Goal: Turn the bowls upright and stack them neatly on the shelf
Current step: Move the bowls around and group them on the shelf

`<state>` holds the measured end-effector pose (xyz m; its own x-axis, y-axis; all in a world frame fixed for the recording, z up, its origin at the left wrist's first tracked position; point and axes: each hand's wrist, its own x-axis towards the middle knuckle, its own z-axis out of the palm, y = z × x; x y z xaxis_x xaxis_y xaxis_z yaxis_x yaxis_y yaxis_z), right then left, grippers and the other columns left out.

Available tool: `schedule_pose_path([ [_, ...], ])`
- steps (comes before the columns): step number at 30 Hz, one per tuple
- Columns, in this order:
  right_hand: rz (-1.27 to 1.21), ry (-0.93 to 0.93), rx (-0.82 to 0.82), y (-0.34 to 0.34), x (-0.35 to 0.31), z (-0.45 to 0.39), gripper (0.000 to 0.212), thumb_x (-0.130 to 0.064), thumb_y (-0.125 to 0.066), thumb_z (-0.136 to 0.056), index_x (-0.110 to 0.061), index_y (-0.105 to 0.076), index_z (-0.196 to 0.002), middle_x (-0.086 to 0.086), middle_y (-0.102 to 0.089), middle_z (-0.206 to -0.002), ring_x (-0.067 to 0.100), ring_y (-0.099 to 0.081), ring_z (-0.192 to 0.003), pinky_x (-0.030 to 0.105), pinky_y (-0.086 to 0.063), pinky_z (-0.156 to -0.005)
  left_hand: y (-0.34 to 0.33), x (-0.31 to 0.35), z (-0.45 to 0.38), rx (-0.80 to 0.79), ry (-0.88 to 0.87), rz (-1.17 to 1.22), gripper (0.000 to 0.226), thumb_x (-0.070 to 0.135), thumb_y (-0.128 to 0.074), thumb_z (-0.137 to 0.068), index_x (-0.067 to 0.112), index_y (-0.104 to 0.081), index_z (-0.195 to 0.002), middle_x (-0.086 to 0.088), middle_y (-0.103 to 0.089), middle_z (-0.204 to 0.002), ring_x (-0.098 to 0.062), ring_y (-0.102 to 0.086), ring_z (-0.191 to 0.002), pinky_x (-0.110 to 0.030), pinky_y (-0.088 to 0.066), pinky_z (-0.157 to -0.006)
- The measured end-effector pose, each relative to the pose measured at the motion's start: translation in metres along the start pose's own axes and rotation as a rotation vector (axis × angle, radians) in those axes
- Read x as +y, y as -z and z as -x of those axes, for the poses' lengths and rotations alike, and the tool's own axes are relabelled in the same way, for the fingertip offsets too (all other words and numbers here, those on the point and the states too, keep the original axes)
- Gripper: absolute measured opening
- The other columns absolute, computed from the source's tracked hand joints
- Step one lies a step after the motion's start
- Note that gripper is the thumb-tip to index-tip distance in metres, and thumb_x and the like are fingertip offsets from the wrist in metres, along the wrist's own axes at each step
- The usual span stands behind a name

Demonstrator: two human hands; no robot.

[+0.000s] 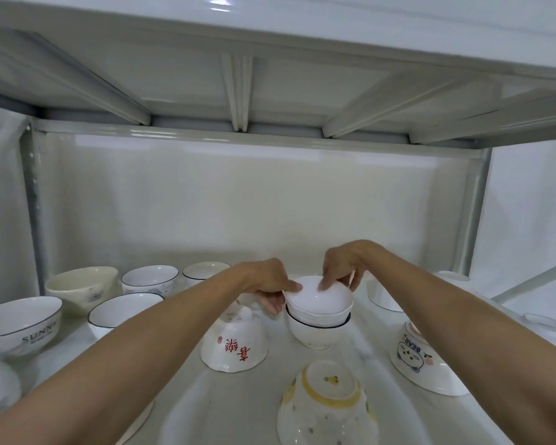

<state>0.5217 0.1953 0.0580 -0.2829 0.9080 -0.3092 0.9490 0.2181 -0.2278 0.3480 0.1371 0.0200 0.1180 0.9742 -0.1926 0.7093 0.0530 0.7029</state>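
Leftward, five upright bowls sit on the shelf [264, 396], one lettered "SUNNY" [20, 326]. Near the middle, a red-character bowl [235, 345] lies mouth down. Both hands hold a plain white bowl [318, 300], mouth up, axis vertical, nested in a dark-rimmed bowl [315, 332]: the left hand [267, 281] closed on its left rim, the right hand [341, 268] pinching its far rim. In front, a yellow-ringed bowl [328, 403] lies inverted; right, the "BEAR" bowl [421, 358] likewise.

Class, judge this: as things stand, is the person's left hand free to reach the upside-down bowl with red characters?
Probably not yet. The left hand grips the white bowl together with the right hand. The red-character bowl sits just below it, unobstructed.
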Motion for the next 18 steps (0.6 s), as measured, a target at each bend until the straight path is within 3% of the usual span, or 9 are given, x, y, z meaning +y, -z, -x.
schedule_pose_path([
  [2, 0.055, 0.063, 0.136, 0.004, -0.01, -0.001, 0.034, -0.031, -0.073, -0.082, -0.004, -0.067, -0.102, 0.007, -0.066, -0.09, 0.021, -0.064, -0.079, 0.027, -0.054, -0.064, 0.007, -0.009, 0.001, 0.021, 0.023, 0.007, 0.053, 0.039, -0.06, -0.093, -0.01, -0.061, -0.113, -0.015, -0.067, -0.083, -0.027, -0.067, -0.068, -0.03, -0.062, -0.064],
  [5, 0.041, 0.229, 0.358, 0.004, -0.035, 0.001, 0.03, -0.026, -0.069, -0.084, -0.003, -0.068, -0.103, 0.01, -0.068, -0.092, 0.02, -0.061, -0.077, 0.027, -0.049, -0.065, 0.022, -0.025, 0.006, 0.07, 0.054, -0.008, 0.05, 0.041, -0.056, -0.094, -0.005, -0.061, -0.112, -0.014, -0.067, -0.085, -0.023, -0.065, -0.064, -0.027, -0.06, -0.061],
  [7, 0.018, 0.37, 0.421, -0.003, -0.058, 0.006, 0.022, -0.023, -0.067, -0.086, -0.007, -0.07, -0.1, 0.004, -0.069, -0.092, 0.017, -0.061, -0.077, 0.025, -0.047, -0.068, 0.032, -0.036, 0.01, 0.112, 0.063, -0.075, 0.043, 0.039, -0.055, -0.095, -0.002, -0.063, -0.105, -0.012, -0.067, -0.083, -0.018, -0.061, -0.058, -0.024, -0.056, -0.057],
  [10, -0.023, 0.472, 0.291, -0.022, -0.092, 0.009, 0.019, -0.015, -0.061, -0.088, -0.006, -0.071, -0.102, 0.004, -0.072, -0.086, 0.017, -0.066, -0.076, 0.022, -0.052, -0.067, 0.046, -0.05, 0.02, 0.15, 0.074, -0.272, 0.034, 0.038, -0.058, -0.093, 0.004, -0.062, -0.09, -0.008, -0.064, -0.079, -0.017, -0.053, -0.055, -0.021, -0.048, -0.052],
  [13, 0.025, 0.413, 0.155, -0.043, -0.119, 0.005, 0.024, -0.008, -0.056, -0.088, 0.002, -0.07, -0.104, 0.016, -0.074, -0.099, 0.026, -0.073, -0.087, 0.034, -0.059, -0.084, 0.055, -0.064, 0.03, 0.086, 0.179, -0.377, 0.035, 0.041, -0.06, -0.09, 0.007, -0.057, -0.084, -0.008, -0.06, -0.08, -0.018, -0.052, -0.057, -0.022, -0.048, -0.053],
  [16, 0.041, 0.278, -0.004, -0.062, -0.133, 0.002, 0.018, -0.009, -0.053, -0.093, 0.004, -0.064, -0.096, 0.022, -0.072, -0.099, 0.034, -0.073, -0.091, 0.043, -0.058, -0.087, 0.057, -0.077, 0.039, -0.018, 0.293, -0.365, 0.037, 0.043, -0.055, -0.093, 0.007, -0.056, -0.095, -0.013, -0.061, -0.092, -0.018, -0.057, -0.059, -0.023, -0.049, -0.05],
  [18, 0.03, 0.179, -0.109, -0.073, -0.139, 0.0, 0.029, -0.015, -0.05, -0.095, 0.009, -0.059, -0.107, 0.029, -0.069, -0.104, 0.041, -0.071, -0.091, 0.049, -0.057, -0.087, 0.054, -0.083, 0.046, -0.084, 0.34, -0.265, 0.045, 0.047, -0.052, -0.094, 0.004, -0.052, -0.109, -0.017, -0.061, -0.1, -0.021, -0.063, -0.064, -0.025, -0.056, -0.054],
])
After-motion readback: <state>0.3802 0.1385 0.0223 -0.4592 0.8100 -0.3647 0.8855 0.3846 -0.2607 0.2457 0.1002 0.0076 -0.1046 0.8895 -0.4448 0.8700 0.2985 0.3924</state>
